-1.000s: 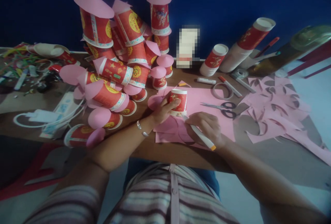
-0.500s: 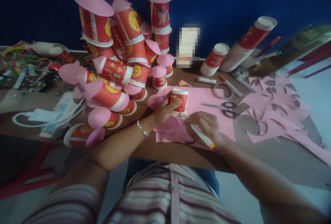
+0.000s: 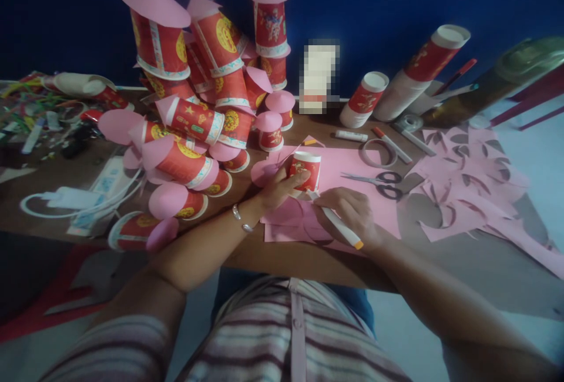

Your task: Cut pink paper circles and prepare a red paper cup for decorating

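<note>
Gold print on red paper cup [image 3: 307, 164]: I can't read it. Cup held over pink paper [image 3: 337, 161], left hand [image 3: 281, 190] with fingers wrapped round it; right hand [image 3: 350, 210], knuckles up, grips an orange-ended white pen [image 3: 341, 228] near the cup's lower rim.

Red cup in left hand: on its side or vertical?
Roughly vertical: the red cup has one white end up, the left hand gripping its side.

Maroon-and-cream striped shirt [image 3: 251, 335], pale buttoned placket [image 3: 298, 341], silver open-ended bracelet [image 3: 237, 213], blue lower garment [image 3: 225, 289]
</note>
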Demonstrator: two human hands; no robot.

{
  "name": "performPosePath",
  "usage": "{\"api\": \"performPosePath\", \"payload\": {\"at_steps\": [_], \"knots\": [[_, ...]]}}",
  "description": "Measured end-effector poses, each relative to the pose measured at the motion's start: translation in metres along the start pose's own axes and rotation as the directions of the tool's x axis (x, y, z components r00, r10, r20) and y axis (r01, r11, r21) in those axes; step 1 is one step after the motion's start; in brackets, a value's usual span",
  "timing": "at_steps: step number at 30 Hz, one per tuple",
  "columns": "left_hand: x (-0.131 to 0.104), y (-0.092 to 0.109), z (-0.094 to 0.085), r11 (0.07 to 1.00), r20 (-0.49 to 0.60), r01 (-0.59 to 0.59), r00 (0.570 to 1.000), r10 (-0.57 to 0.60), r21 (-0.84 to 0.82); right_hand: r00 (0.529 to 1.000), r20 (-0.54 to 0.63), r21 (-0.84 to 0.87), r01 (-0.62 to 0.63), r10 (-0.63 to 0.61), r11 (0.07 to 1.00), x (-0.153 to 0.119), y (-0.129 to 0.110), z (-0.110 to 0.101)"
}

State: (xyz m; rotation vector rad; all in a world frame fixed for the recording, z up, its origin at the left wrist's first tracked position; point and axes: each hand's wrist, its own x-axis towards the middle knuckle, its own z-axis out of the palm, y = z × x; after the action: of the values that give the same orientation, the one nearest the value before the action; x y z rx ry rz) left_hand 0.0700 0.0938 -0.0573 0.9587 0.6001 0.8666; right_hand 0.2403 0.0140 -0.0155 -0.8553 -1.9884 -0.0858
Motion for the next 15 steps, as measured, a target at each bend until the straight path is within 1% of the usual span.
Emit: {"api": "performPosePath", "payload": {"at_steps": [4, 9, 15], "knots": [[0.0005, -0.001, -0.0012, 1.0, -0.006, 0.014, 1.0, -0.014, 0.002, 1.0, -0.018, -0.011, -0.006, 0.006, 1.0, 0.0, 0.0004, -0.0003], [0.0014, -0.0035, -0.0022, 0.999, -0.012, 0.004, 1.0, -0.005, -0.045, 1.0, -0.03, -0.035, -0.01, 0.009, 0.999, 0.0004, -0.0002, 0.0003], [0.0006, -0.0024, -0.0007, 0.998, 0.004, 0.012, 1.0, -0.012, -0.056, 1.0, -0.013, -0.028, -0.006, 0.006, 1.0, 0.0011, -0.0013, -0.0004]]}}
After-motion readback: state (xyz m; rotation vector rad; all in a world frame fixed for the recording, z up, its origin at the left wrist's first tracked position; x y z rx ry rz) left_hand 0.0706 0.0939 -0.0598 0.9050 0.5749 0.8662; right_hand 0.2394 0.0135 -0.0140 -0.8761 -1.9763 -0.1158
